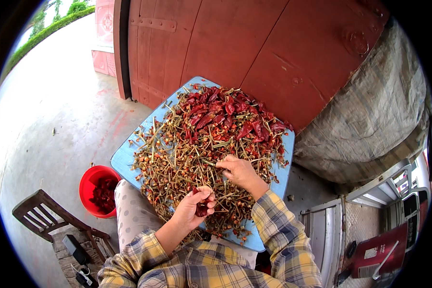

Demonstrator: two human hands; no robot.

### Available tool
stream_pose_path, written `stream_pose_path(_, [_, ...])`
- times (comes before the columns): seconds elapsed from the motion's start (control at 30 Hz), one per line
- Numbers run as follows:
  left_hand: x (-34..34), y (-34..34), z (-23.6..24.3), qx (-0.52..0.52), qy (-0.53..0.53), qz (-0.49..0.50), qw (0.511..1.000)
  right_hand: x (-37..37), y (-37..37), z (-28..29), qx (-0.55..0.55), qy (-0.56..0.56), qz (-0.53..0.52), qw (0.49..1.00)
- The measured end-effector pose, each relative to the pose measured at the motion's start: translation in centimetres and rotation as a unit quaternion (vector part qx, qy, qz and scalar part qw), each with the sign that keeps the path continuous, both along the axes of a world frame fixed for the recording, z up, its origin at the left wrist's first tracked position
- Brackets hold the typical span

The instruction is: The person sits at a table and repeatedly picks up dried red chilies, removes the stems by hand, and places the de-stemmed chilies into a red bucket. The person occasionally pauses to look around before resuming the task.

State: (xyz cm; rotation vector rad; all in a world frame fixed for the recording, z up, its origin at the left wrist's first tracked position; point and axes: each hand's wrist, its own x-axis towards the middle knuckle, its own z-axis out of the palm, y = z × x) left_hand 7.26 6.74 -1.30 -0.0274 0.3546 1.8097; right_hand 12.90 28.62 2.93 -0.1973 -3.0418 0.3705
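My left hand (189,211) is closed around dark red dried chili peppers (201,209), low over the near part of a light blue table (125,161). To its right and a little farther off, my right hand (242,174) pinches a thin chili stem (209,163) between thumb and forefinger, just above the heap. A thick layer of dried chili stems and caps (168,165) covers most of the tabletop under both hands. Glossy red dried chilies (211,113) lie on the far side of this layer.
A red bucket (85,189) with chilies inside stands on the floor at left. Near it is a wooden chair (41,216) bearing dark devices. A red wooden door (216,43) rises behind the table. Grey sheeting (369,110) and a dark red box (381,252) are at right.
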Motion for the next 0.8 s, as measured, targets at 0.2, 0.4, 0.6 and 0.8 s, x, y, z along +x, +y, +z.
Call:
stream_pose_path(0.2, [-0.4,-0.1,-0.9,-0.016,0.001,0.005,1.000,-0.3,-0.2,0.4,0.065,0.031,-0.019,0.997])
stream_pose_path(0.4, [-0.4,0.1,-0.8,-0.029,-0.019,0.004,0.999,0.4,0.5,1.2,0.083,-0.037,-0.031,0.995])
stream_pose_path(0.6, [-0.5,0.4,-0.7,-0.032,-0.015,0.002,0.999,-1.0,0.1,0.9,0.061,0.042,-0.007,0.997])
stream_pose_path(0.8, [-0.9,0.5,-1.0,-0.027,-0.016,-0.001,0.999,-1.8,0.9,-0.7,0.089,0.020,-0.016,0.996])
